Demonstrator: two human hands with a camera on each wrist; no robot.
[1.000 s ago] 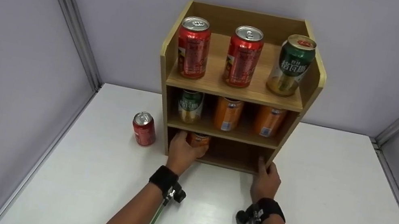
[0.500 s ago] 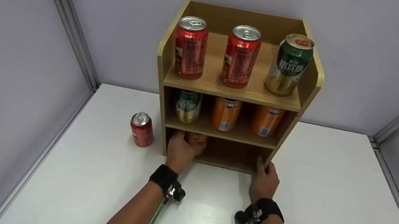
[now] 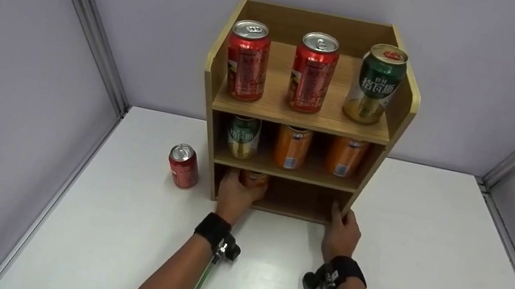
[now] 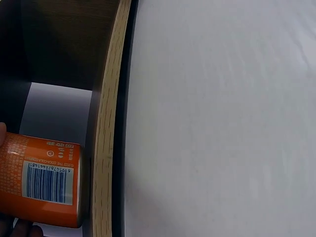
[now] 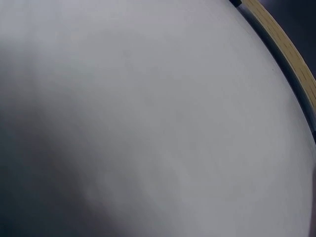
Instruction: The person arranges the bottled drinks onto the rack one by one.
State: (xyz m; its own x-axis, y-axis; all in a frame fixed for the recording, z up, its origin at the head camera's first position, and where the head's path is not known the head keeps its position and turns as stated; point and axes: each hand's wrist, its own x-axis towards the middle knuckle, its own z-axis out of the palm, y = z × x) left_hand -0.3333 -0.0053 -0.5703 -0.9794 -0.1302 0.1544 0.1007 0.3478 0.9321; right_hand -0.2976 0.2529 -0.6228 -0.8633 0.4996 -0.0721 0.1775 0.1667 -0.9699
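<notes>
Inside the bottom left of a wooden shelf (image 3: 294,176), my left hand (image 3: 234,197) grips an orange can (image 3: 254,178). Its thumb and fingers lie on either side of the can. The left wrist view shows the orange can's barcode (image 4: 47,181) and its base close to the shelf's front edge (image 4: 106,123). My right hand (image 3: 342,238) holds the lower front of the shelf's right side panel, thumb inside and fingers outside. The right wrist view has mostly white tabletop, with a strip of shelf edge (image 5: 286,44) in the corner; the fingers' grip is hidden there.
On the top tier stand two red cans (image 3: 248,71) (image 3: 311,82) and a green can (image 3: 374,88). The middle tier holds another green can (image 3: 243,139) and two orange cans (image 3: 292,149) (image 3: 346,158). A red can (image 3: 183,168) stands on the white table (image 3: 126,227), left of the shelf.
Both hands keep their places, the left on the orange can and the right on the shelf's side panel. Only a slight shift of the head view shows.
</notes>
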